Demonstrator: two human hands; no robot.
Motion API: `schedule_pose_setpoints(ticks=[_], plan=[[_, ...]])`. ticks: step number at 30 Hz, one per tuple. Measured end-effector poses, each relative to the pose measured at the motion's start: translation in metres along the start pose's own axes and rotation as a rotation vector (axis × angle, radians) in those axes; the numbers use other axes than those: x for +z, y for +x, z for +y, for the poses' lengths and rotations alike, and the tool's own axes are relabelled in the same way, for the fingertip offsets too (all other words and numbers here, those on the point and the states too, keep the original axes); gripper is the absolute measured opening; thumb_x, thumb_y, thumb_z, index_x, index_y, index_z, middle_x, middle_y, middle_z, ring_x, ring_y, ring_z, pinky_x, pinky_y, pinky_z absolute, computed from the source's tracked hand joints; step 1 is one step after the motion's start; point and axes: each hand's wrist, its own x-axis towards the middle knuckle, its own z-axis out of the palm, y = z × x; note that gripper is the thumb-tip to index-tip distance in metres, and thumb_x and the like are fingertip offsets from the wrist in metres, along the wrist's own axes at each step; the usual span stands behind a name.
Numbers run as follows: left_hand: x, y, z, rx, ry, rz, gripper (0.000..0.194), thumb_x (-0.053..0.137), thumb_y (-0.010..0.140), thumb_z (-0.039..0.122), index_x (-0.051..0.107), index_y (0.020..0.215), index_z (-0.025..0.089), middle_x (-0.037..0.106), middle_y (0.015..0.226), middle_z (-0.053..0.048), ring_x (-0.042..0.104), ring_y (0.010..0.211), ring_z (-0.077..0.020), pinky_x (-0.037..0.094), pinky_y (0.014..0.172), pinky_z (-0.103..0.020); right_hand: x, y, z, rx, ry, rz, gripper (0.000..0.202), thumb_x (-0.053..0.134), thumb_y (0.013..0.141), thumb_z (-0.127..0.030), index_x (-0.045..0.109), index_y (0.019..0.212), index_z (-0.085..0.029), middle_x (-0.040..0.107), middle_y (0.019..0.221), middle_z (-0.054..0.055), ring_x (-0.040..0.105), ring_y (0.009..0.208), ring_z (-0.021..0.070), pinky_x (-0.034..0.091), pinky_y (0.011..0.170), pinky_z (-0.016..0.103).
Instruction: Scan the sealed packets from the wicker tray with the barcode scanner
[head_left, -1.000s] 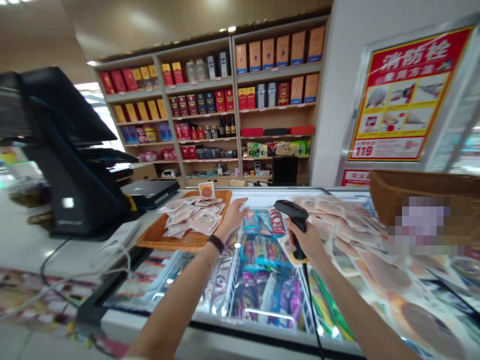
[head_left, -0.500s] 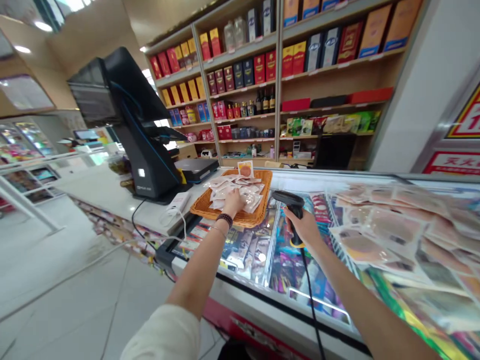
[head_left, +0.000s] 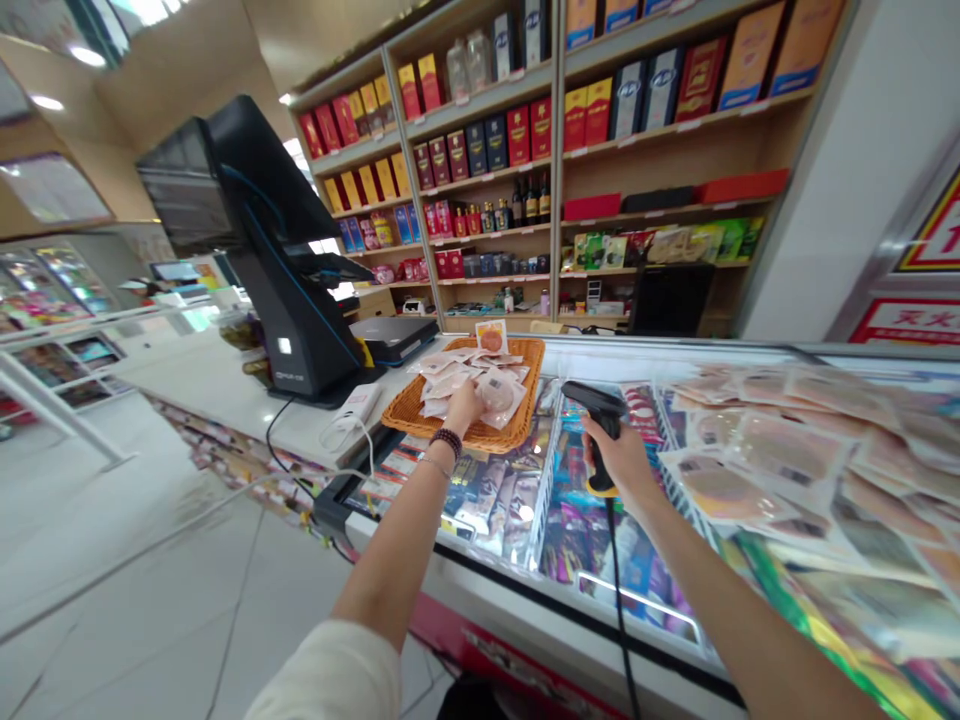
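My left hand (head_left: 466,404) is over a shallow wicker basket (head_left: 395,413), its fingers closed on the edge of a clear food packet (head_left: 498,397) with something round and pale inside. Several similar packets (head_left: 450,372) lie heaped around it. One packet with an orange picture (head_left: 491,337) stands upright at the basket's back. Wrapped round the grip of a black barcode scanner (head_left: 598,402) is my right hand (head_left: 616,452). The scanner is held above the glass freezer top, right of the basket, its cable hanging down in front.
A freezer (head_left: 495,500) with wrapped goods under glass carries the basket. On its right lies a pile of flat packets (head_left: 795,450). A black checkout terminal (head_left: 300,330) and a white box (head_left: 356,405) with cables stand at left. Shelves of boxes (head_left: 480,150) rise behind.
My right hand has moved the scanner slightly right and down, away from the basket. My left hand has shifted a little left among the packets, and the round packet beside it shows more clearly.
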Motion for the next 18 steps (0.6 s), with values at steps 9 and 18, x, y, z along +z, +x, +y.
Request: schedule_pose_setpoints(ticks=[9,18], plan=[[-0.012,-0.012,0.035,0.055,-0.268,0.197,0.04,0.069,0.083,0.016,0.07,0.123,0.014,0.078,0.115,-0.014,0.072,0.108,-0.0287,0.054,0.097,-0.041,-0.002,-0.002,-0.014,-0.077,-0.051,-0.059,0.043,0.075,0.074,-0.058,0.055,0.059,-0.023,0.056,0.043,0.0,0.049,0.035,0.0129,0.041,0.038,0.026],[0.067,-0.036,0.133,0.239,-0.837,0.061,0.031,0.066,0.085,0.014,0.07,0.116,0.016,0.078,0.116,-0.012,0.074,0.104,-0.0248,0.06,0.094,-0.038,-0.046,-0.006,-0.034,-0.17,-0.04,0.107,0.045,0.077,0.076,-0.062,0.058,0.063,-0.023,0.056,0.044,-0.002,0.049,0.036,0.0127,0.042,0.039,0.026]])
